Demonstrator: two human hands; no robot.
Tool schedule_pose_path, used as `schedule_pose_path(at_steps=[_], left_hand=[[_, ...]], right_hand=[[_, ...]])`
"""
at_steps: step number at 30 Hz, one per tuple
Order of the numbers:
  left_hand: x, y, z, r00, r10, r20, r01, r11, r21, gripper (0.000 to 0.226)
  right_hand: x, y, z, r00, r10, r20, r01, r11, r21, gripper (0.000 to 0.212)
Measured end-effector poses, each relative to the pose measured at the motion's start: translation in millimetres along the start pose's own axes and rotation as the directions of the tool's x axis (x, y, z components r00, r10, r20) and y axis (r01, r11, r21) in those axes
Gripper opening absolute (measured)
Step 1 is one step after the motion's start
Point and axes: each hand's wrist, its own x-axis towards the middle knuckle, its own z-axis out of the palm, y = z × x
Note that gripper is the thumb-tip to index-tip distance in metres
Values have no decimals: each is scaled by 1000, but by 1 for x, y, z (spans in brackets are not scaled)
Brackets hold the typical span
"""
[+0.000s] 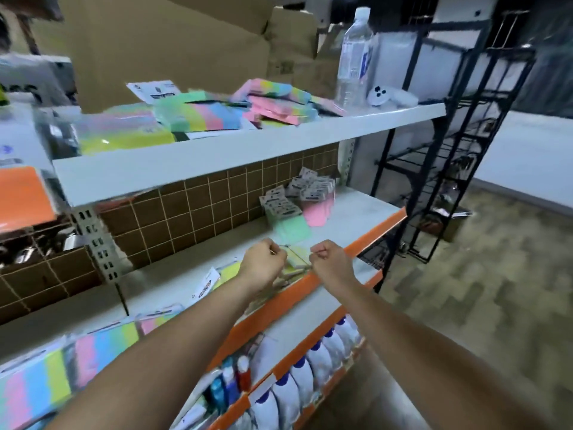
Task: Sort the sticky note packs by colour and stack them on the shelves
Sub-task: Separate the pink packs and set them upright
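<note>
Two hands are curled closed over one pale yellow-green sticky note pack (297,257) at the front edge of the middle shelf (356,212), beside its orange lip. The left hand (263,262) pinches the pack's left end and the right hand (329,259) pinches its right end; the fingertips are turned away from the camera, so exactly how they grip is hard to make out, and most of the pack is hidden between the fists. Further back on the same shelf, toward its right end, lie green packs (291,226) and pink packs (316,211) with grey header cards, their print too blurred to read. At the shelf's left end, multicolour striped packs (77,352) are partly covered by the left forearm and cut off by the frame's edge. The top shelf (248,147) carries a loose heap of mixed pastel packs (217,110), with a clear water bottle (355,57) upright near its right end. The bottom shelf holds a row of white bottles with blue caps (297,377), partly hidden behind the orange rail
</note>
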Motion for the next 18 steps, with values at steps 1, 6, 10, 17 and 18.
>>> schedule_pose_path(at_steps=[1,6,10,17,18], left_hand=[[8,2,2,1000,9,3,-9,1000,9,12],[44,4,17,1000,-19,19,19,999,27,15],[73,7,33,996,-87,29,87,996,16,12],[118,21,63,980,-196,-36,196,980,-21,14],[126,23,68,973,-223,-51,222,975,-27,15]], right_hand=[[9,2,0,1000,16,6,-16,1000,22,14],[51,17,2,998,55,35,-55,998,18,14],[83,24,1,995,82,55,-82,997,-8,14],[155,32,0,986,19,168,-5,996,-87,23],[167,33,1,983,8,185,9,996,-87,23]])
